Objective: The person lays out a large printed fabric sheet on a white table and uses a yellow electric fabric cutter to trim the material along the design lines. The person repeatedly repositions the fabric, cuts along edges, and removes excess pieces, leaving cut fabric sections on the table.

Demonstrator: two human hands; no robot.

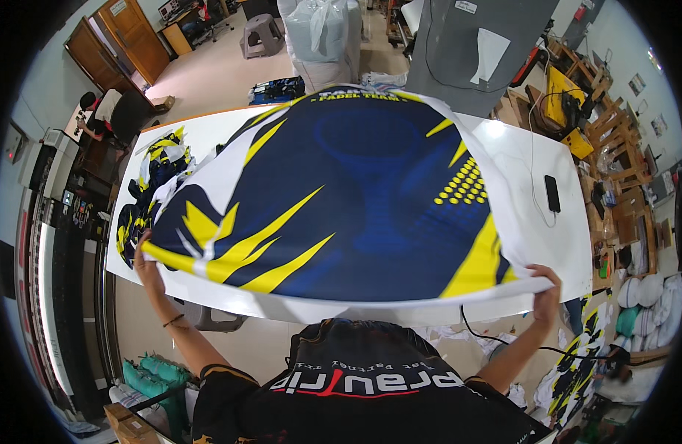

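Note:
A large printed fabric panel (370,200), dark navy with yellow shards, yellow dots and a white border, is stretched over the white table (566,251). My left hand (146,255) grips its near left corner, fingers closed on the edge. On the opposite side my right hand (546,290) pinches the white border at the near right corner. Between the two hands the near edge is pulled fairly straight and sits around the table's front edge. The far edge reaches toward the back of the table.
A heap of similar printed fabric pieces (163,174) lies at the table's left. On its right side is a black phone (552,194) with a white cable. A long machine (56,259) stands left, a grey cabinet (459,52) behind. A person (104,111) sits far left.

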